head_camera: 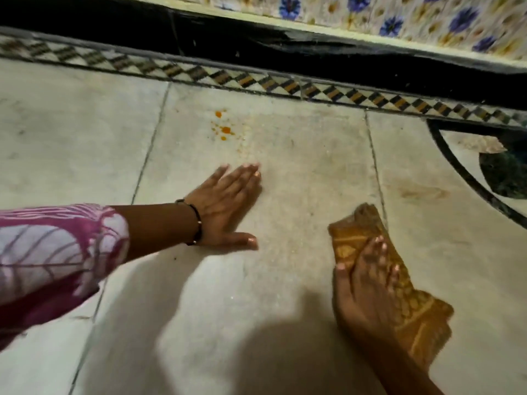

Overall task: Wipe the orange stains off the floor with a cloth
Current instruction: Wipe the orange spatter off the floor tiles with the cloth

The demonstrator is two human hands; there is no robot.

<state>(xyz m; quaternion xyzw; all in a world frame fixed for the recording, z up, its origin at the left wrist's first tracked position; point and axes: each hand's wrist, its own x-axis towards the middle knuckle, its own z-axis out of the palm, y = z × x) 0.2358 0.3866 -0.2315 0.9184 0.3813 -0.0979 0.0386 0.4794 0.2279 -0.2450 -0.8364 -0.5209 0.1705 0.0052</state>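
Right hand [368, 283] grip: fingers pressing patterned orange cloth [399, 289] flat on floor [299, 195] | left hand [225, 206] spread, palm down | orange stains [222, 128] beyond left fingertips, near checkered border [256, 79]

A checkered border strip [256, 81] runs below flowered wall tiles [427, 21]; a dark, perhaps green inlay [504, 175] lies right.

Right hand [368, 283] covers the middle of the cloth [422, 312] | forearm cut by bottom edge | sleeve [51, 263] cut at left edge
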